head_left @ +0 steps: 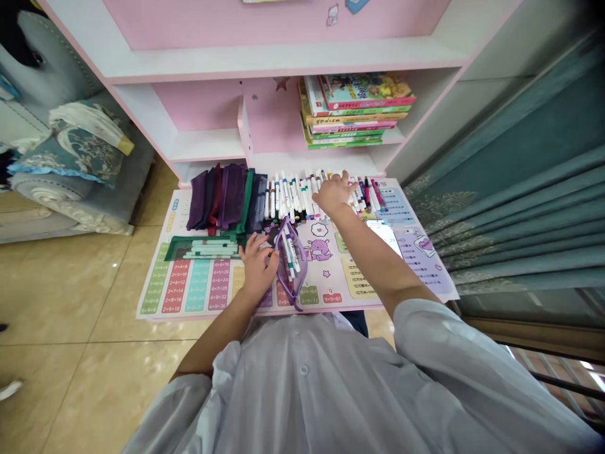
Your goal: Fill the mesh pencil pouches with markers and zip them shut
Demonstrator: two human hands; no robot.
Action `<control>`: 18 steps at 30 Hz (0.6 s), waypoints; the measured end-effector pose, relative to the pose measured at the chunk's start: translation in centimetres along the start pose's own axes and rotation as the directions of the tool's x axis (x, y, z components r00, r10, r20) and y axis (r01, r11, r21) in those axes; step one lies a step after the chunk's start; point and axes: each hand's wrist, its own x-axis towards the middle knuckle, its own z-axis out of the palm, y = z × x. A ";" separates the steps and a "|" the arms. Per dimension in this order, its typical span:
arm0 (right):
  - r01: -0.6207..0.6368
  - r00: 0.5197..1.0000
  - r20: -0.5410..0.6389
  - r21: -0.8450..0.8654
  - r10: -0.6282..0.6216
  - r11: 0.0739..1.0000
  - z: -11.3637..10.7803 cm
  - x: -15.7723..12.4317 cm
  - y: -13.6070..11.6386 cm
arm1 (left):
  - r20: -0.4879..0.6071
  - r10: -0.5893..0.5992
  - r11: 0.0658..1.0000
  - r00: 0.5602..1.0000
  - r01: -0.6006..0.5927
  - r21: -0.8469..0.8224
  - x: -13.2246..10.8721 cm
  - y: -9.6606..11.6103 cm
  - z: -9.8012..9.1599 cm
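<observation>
My left hand [258, 261] grips the edge of a clear purple pencil pouch [290, 261] that lies open on the desk with a few markers inside. My right hand [334, 192] reaches forward over a row of several markers [302, 195] laid side by side at the back of the desk. Its fingers curl down onto the markers; whether they hold one I cannot make out. A green pouch [203, 247] filled with markers lies left of my left hand.
Several dark mesh pouches [227, 197] stand in a stack at the back left. A phone [385, 234] lies right of my right forearm on the printed desk mat [189, 290]. Books [354, 110] are piled on the pink shelf above. A curtain hangs at the right.
</observation>
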 end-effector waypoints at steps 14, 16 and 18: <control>-0.026 0.998 0.058 -0.027 0.028 0.999 -0.2 1.6 -0.3 | -0.001 -0.008 1.000 1.000 0.008 -0.006 0.0 0.0 0.1; -0.029 0.998 0.047 -0.033 0.030 0.999 0.2 2.0 -0.3 | -0.007 -0.005 1.000 1.000 0.005 -0.002 0.0 0.0 0.1; 0.007 1.000 -0.001 -0.023 -0.007 1.000 0.6 2.2 -0.3 | -0.014 -0.002 1.000 1.000 0.002 -0.003 0.0 0.0 0.1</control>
